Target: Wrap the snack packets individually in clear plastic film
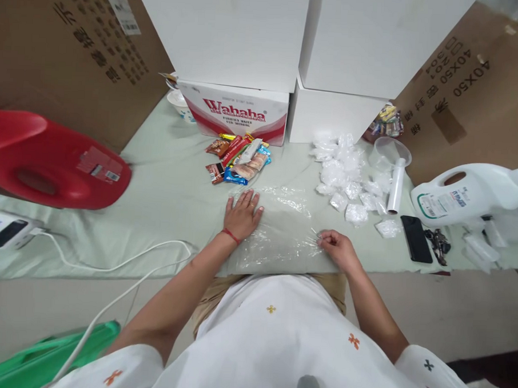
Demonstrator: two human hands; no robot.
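A sheet of clear plastic film (278,235) lies spread on the table right in front of me, shiny and wrinkled. My left hand (242,215) rests flat on its left part, fingers spread, a red string around the wrist. At the film's right edge, the fingers of my right hand (339,249) are pinched together on it, and the edge gathers into creases there. Beyond the film sits a small pile of wrapped snacks (241,159). Several crumpled clear plastic bundles (341,169) lie to the right, beside a roll of film (396,187).
A Wahaha carton (241,113) and white boxes (340,114) line the back. On the left are a red jug (50,162), a power bank (8,229) and a white cable (145,249). A white detergent bottle (469,194), phone (416,239) and plastic tub (387,151) stand or lie right.
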